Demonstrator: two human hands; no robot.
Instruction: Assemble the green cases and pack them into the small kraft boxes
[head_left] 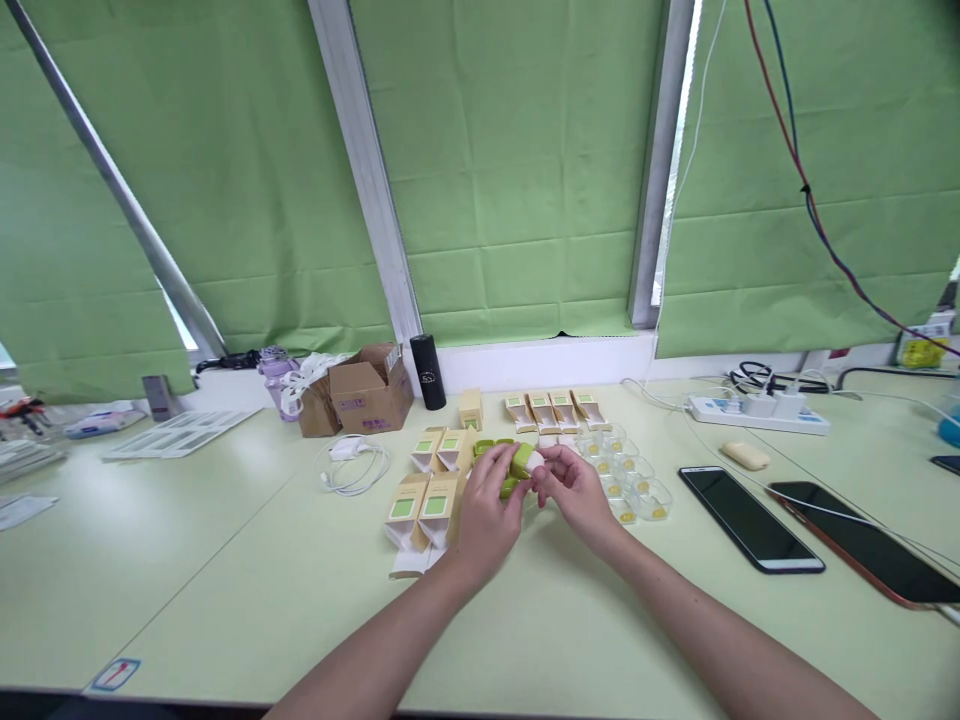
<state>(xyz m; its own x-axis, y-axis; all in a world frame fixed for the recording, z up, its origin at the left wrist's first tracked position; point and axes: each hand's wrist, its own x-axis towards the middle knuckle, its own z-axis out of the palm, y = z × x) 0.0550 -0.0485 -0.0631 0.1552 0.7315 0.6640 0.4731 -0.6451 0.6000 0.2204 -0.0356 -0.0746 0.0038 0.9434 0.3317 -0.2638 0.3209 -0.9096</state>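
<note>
My left hand point(484, 515) grips a small green case point(520, 460); my right hand point(581, 495) pinches the white piece point(534, 462) at its end, between opened cartons point(403, 507) and clear plastic containers point(639, 482).

Readable text: none | brown carton point(360, 408) — purple print, too small | blue-edged sticker point(115, 674) — red mark

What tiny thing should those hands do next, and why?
Maybe the right hand should gently press the white part against the green piece, since the left hand holds the green piece and the right hand is at its white end.
</note>
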